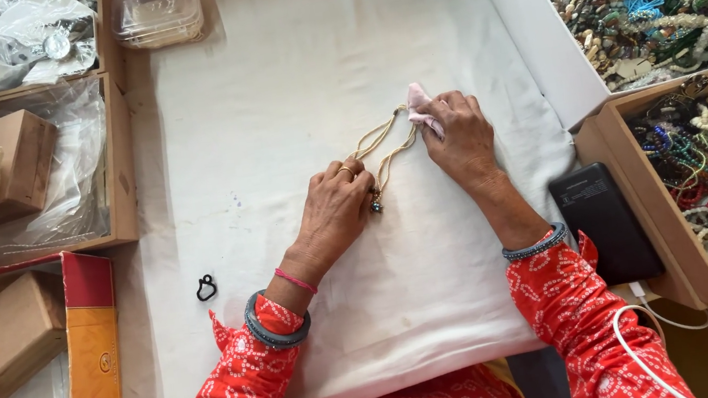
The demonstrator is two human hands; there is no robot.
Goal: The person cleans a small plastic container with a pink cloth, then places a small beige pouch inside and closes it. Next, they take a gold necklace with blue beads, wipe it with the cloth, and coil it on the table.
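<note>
1. The left hand (338,203) pinched the beige cord necklace (383,146), which stretched away from its fingertips.
2. The right hand (457,137) pressed a pink cloth (420,108) onto the cord's far end.

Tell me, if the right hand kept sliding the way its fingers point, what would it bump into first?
The right hand points up and to the left, pressing a pink cloth on a gold necklace. Past the cloth, only the bare white sheet shows, then probably the clear plastic boxes at the far edge.
</note>
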